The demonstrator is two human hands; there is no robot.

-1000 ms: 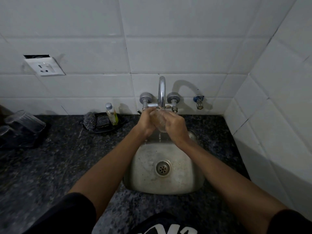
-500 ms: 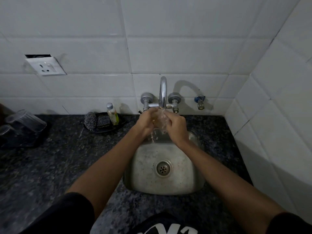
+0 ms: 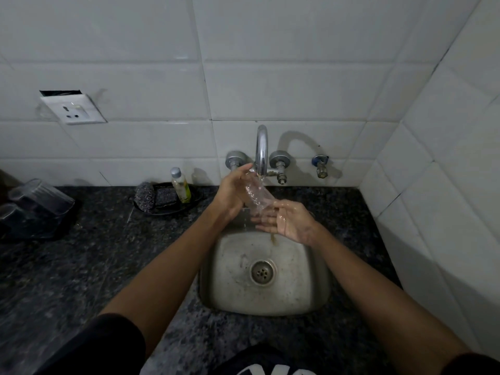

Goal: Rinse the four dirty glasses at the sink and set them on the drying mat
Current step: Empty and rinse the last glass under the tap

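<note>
A clear glass (image 3: 257, 194) is tilted under the running tap (image 3: 262, 151), over the steel sink (image 3: 311, 282). My left hand (image 3: 233, 190) grips the glass from the left side. My right hand (image 3: 288, 221) lies palm up with straight, wet fingers just below the glass's lower end, touching it. Water runs off into the sink. At the far left, two clear glasses (image 3: 40, 197) stand upside down on the dark drying mat (image 3: 54, 228).
A black dish (image 3: 189, 205) behind the sink's left holds a steel scrubber (image 3: 144, 196), a sponge and a small soap bottle (image 3: 180, 185). A wall socket (image 3: 74, 108) is upper left. Tiled wall closes the right side. Dark granite counter (image 3: 94, 266) surrounds the sink.
Both hands were wrapped round the glass under the tap. Now my right hand has let go, opened and dropped below it, and the glass is tilted in my left hand.
</note>
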